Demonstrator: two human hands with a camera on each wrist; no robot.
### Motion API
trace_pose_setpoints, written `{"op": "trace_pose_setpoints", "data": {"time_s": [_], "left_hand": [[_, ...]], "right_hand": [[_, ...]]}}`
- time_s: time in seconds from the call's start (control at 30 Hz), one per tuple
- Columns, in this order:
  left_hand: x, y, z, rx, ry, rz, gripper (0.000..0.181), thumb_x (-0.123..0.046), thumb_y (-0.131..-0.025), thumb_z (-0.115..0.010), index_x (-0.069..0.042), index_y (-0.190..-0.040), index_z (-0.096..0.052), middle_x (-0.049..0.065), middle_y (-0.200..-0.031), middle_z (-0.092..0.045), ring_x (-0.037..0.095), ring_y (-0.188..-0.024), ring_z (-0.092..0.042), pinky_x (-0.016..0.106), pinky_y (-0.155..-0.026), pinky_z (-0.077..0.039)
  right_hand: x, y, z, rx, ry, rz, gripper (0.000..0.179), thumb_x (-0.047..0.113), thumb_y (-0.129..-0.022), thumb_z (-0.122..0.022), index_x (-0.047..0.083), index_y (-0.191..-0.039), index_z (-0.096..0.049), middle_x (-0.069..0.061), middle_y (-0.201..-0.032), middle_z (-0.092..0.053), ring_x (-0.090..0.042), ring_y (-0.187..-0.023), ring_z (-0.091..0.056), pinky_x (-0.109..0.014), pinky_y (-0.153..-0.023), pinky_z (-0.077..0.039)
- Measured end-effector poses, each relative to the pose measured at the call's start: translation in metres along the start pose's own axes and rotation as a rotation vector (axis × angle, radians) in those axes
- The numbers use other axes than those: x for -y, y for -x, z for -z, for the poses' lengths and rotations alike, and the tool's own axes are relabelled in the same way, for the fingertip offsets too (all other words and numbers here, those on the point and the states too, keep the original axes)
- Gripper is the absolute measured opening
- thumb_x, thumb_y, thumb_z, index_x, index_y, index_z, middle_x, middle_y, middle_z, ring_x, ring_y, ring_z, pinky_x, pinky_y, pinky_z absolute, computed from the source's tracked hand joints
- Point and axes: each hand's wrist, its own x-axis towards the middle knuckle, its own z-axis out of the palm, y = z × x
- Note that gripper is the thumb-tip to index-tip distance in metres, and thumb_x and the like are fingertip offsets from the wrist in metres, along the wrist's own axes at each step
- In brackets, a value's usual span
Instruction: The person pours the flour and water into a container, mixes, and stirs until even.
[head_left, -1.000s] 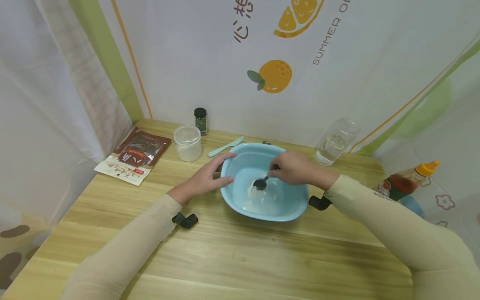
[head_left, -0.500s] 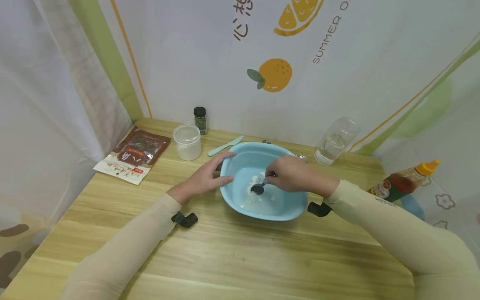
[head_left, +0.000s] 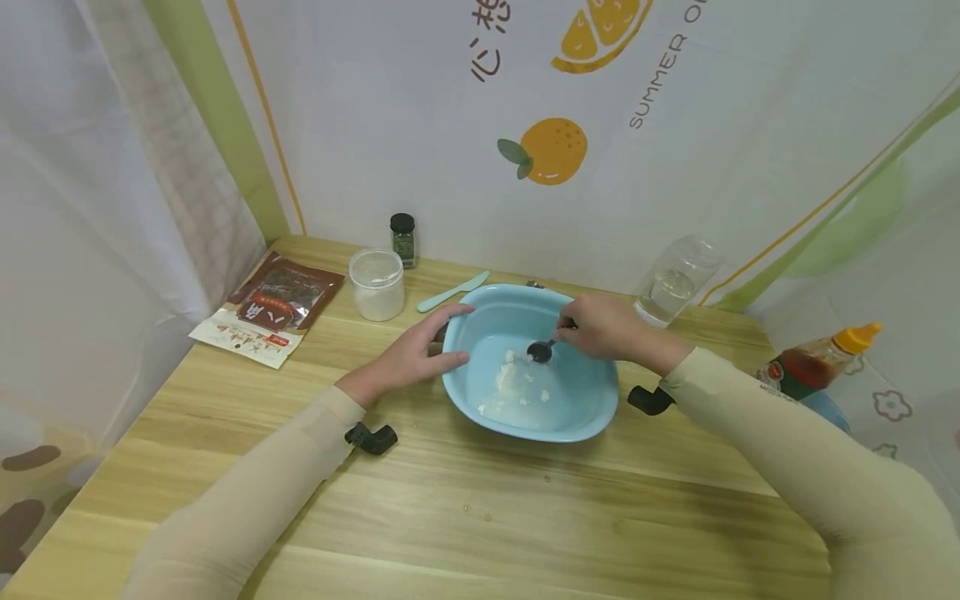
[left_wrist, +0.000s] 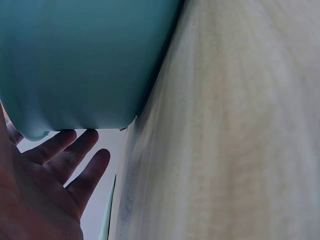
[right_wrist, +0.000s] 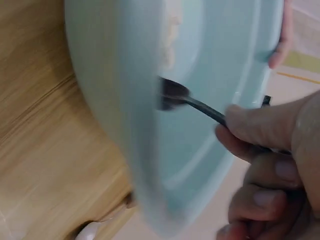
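A light blue plastic basin (head_left: 588, 400) stands on the table and holds white lumps (head_left: 510, 379) in a thin cloudy liquid. My left hand (head_left: 408, 354) grips its left rim. Thumb and index finger reach over the edge, while the other fingers touch the outer wall from outside in the left wrist view. My right hand (head_left: 603, 329) pinches the handle of a small black spoon (head_left: 539, 352) between thumb and fingers. In the right wrist view the spoon's bowl is low inside the basin, partly hidden by the near rim.
Behind the basin lie a pale green knife (head_left: 452, 292) and a metal spoon (right_wrist: 92, 230). Back left are a clear jar of white powder (head_left: 377, 287), a small black-capped jar (head_left: 403, 240) and a brown packet (head_left: 277, 300). At right stand a bottle of clear liquid (head_left: 667, 292) and a yellow-capped sauce bottle (head_left: 813, 362).
The spoon first moved slightly left and down, then back up and right across the basin. More white lumps are visible. My left hand has stayed on the rim.
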Motion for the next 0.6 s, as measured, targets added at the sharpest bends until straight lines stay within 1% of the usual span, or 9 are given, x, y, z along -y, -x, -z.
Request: {"op": "trace_pose_setpoints", "data": {"time_s": [0.07,0.2,0.27,0.37,0.5,0.57,0.6], "left_hand": [[0.000,0.000,0.000,-0.001,0.000,-0.001,0.074,-0.017,-0.104,-0.072,-0.006,-0.168,-0.037,0.019,-0.172,-0.039,0.044,-0.143,-0.060,0.046,-0.106,-0.064],[0.000,0.000,0.002,-0.008,-0.005,-0.003,0.073,-0.016,-0.104,-0.072,-0.006,-0.168,-0.038,0.018,-0.172,-0.039,0.044,-0.143,-0.060,0.046,-0.107,-0.063],[0.000,0.001,0.002,-0.009,-0.008,-0.004,0.074,-0.016,-0.104,-0.072,-0.005,-0.168,-0.038,0.018,-0.172,-0.039,0.044,-0.143,-0.060,0.046,-0.107,-0.063],[0.001,0.001,0.002,-0.007,-0.013,-0.009,0.074,-0.015,-0.103,-0.073,-0.004,-0.168,-0.038,0.020,-0.172,-0.040,0.045,-0.143,-0.060,0.046,-0.107,-0.063],[0.001,0.001,0.000,-0.003,-0.018,-0.017,0.075,-0.016,-0.103,-0.073,-0.004,-0.168,-0.037,0.021,-0.172,-0.039,0.046,-0.142,-0.060,0.046,-0.107,-0.063],[0.001,0.001,0.000,-0.002,-0.017,-0.019,0.075,-0.016,-0.104,-0.072,-0.004,-0.168,-0.037,0.022,-0.171,-0.040,0.046,-0.141,-0.061,0.047,-0.107,-0.063],[0.001,0.001,0.000,-0.002,-0.017,-0.018,0.075,-0.017,-0.104,-0.072,-0.005,-0.168,-0.037,0.021,-0.171,-0.040,0.046,-0.141,-0.062,0.047,-0.107,-0.063]], "right_hand": [[0.001,0.003,0.003,0.049,-0.008,0.042,0.014,0.021,-0.105,-0.079,0.010,-0.100,-0.086,0.001,-0.090,-0.079,-0.012,-0.074,-0.066,-0.036,-0.067,-0.058],[0.010,0.005,0.001,0.176,-0.107,0.137,0.016,0.026,-0.106,-0.078,0.014,-0.098,-0.083,0.004,-0.089,-0.077,-0.009,-0.076,-0.064,-0.033,-0.070,-0.057],[0.015,0.002,-0.002,0.194,-0.147,0.157,0.017,0.027,-0.108,-0.077,0.013,-0.100,-0.083,0.002,-0.091,-0.078,-0.008,-0.076,-0.063,-0.032,-0.070,-0.056],[0.019,-0.002,-0.007,0.140,-0.149,0.116,0.018,0.027,-0.108,-0.076,0.012,-0.103,-0.084,-0.002,-0.092,-0.079,-0.010,-0.074,-0.062,-0.032,-0.068,-0.053],[0.019,-0.005,-0.009,0.037,-0.085,0.013,0.018,0.024,-0.108,-0.076,0.009,-0.105,-0.086,-0.002,-0.092,-0.080,-0.013,-0.072,-0.062,-0.033,-0.065,-0.053],[0.019,-0.005,-0.008,0.007,-0.056,-0.020,0.019,0.024,-0.107,-0.076,0.009,-0.106,-0.087,-0.002,-0.094,-0.080,-0.014,-0.073,-0.064,-0.034,-0.065,-0.054],[0.019,-0.005,-0.007,-0.003,-0.047,-0.024,0.019,0.023,-0.107,-0.076,0.008,-0.107,-0.087,-0.002,-0.095,-0.080,-0.014,-0.074,-0.065,-0.035,-0.066,-0.055]]}}
